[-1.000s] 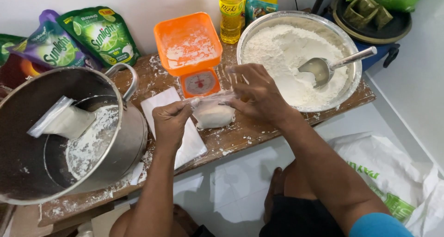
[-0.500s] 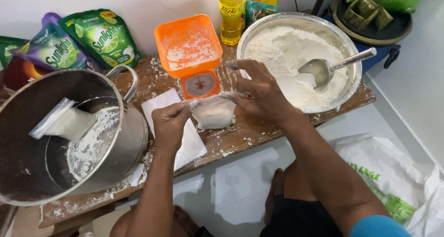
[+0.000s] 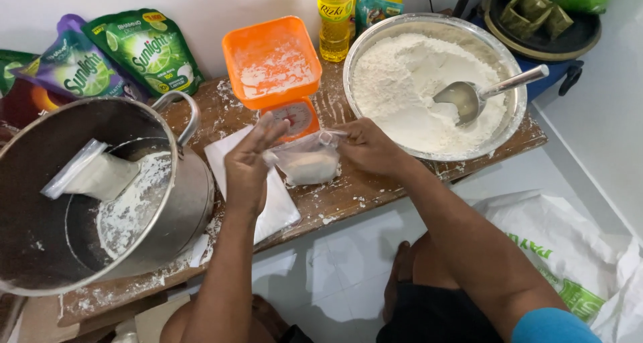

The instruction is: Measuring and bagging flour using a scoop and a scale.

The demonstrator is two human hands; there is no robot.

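Dusting flour covers wood bench (image 3: 348, 195), white floor (image 3: 335, 269).

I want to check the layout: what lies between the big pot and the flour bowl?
Head view: the orange scale, both hands, and a small flour bag.

probably a home kitchen corner: a low floury wooden bench (image 3: 348, 195) on white floor tiles holds an orange kitchen scale (image 3: 274, 68), a flour bowl (image 3: 429, 82), a steel pot (image 3: 87, 195) and a cooking oil bottle (image 3: 333, 18).
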